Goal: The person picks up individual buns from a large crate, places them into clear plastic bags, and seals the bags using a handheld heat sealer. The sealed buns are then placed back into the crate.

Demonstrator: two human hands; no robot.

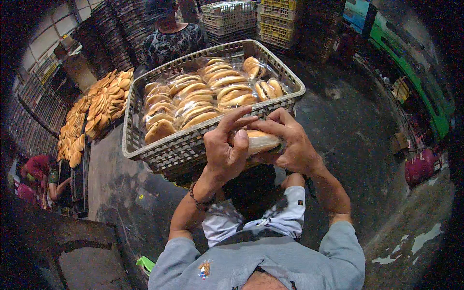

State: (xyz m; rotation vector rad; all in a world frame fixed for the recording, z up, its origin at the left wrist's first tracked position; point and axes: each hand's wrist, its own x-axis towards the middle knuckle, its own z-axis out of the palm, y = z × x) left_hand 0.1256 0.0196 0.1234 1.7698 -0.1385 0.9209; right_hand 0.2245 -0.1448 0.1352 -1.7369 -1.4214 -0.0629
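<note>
Between my two hands is a golden bun (263, 141) in clear plastic wrap, held just past the near side of a plastic crate. My left hand (224, 144) grips its left end, with the thumb on the near side and the fingers curled over the top. At the other end, my right hand (296, 145) pinches the wrap and bun, its fingers bent; part of the grip is hidden. The grey lattice crate (176, 153) stands in front of me. Rows of wrapped buns (193, 99) fill most of it, with a few lying askew at its right end.
Loose unwrapped buns (108, 96) are heaped at the left. One person (174, 43) is beyond the crate, another person (41, 171) at far left. Stacked yellow crates (278, 21) rise behind. A pink rounded object (421, 166) sits on the right.
</note>
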